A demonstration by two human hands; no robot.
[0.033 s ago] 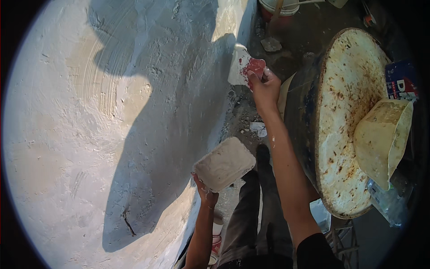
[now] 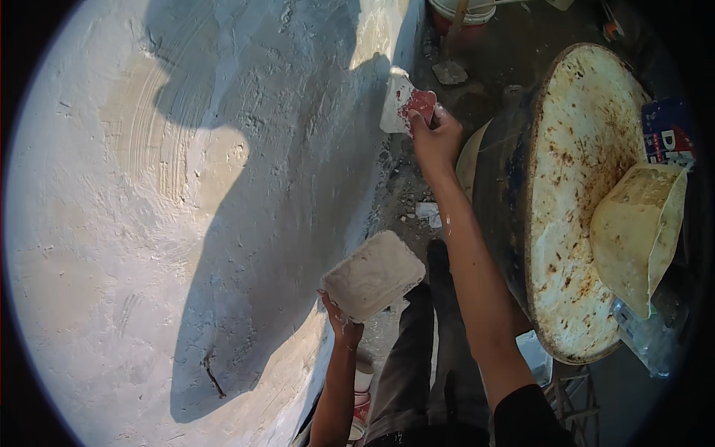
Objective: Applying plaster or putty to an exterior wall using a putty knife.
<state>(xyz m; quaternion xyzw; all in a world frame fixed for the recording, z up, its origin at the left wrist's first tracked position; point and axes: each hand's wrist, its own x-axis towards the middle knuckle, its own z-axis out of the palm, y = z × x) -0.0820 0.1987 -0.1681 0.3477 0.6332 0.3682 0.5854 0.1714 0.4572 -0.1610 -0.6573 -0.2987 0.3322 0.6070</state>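
Note:
In my right hand [image 2: 438,141] is a red scraper [image 2: 421,104], its blade coated with white plaster and held close to the wall's edge. Thumb and fingers close round its handle end. Lower down, my left hand [image 2: 342,319] grips a shallow rectangular tray [image 2: 375,276] by its near left corner. A pale grey-white paste fills or coats the tray, which is tilted a little. The plastered wall [image 2: 283,186] spreads over the left side, with ridged trowel marks and my shadow on it. I cannot tell whether the blade touches it.
On the right stands a drum with a rusty, whitish round top [image 2: 562,223]. It carries a yellowish plastic scoop [image 2: 633,231], a clear plastic bottle [image 2: 644,335] and a blue package [image 2: 666,130]. A bucket [image 2: 465,11] stands at the far end. Rubble [image 2: 450,72] lies on the floor.
The scraper and my right hand have shifted very slightly up and left. The tray stays in my left hand, nearly unmoved.

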